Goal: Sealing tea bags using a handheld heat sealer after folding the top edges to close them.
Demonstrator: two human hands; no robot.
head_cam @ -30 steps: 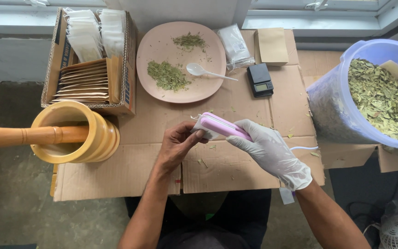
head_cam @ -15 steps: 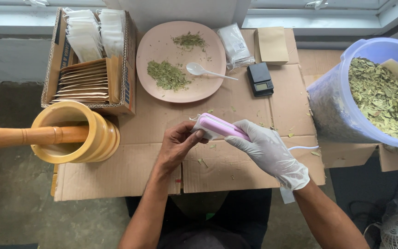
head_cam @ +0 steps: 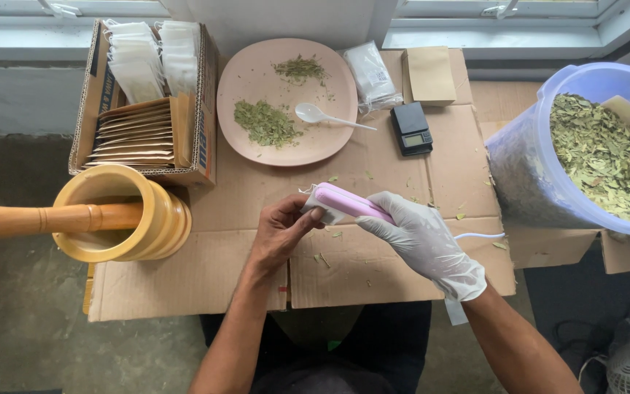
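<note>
A flattened cardboard surface (head_cam: pixel 395 270) carries everything. At the right edge of the frame stands a big clear bucket (head_cam: pixel 526 182) of dried leaves; at the left a wooden mortar (head_cam: pixel 122 215) with its pestle (head_cam: pixel 38 220) lying across the rim. A carton (head_cam: pixel 96 95) of sachets sits upper left, and a pink plate (head_cam: pixel 329 138) with leaf crumbs and a white spoon (head_cam: pixel 315 114) upper centre, with a small black scale (head_cam: pixel 411 128) to its right.

At mid-frame the gloved right hand (head_cam: pixel 428 241) is clenched round a pink sealer (head_cam: pixel 351 203), whose long axis runs from lower right up to upper left. Its tip meets a small white sachet (head_cam: pixel 313 204) pinched in the bare left hand (head_cam: pixel 282 233), so the sachet lies just left of the sealer's end, touching it.
</note>
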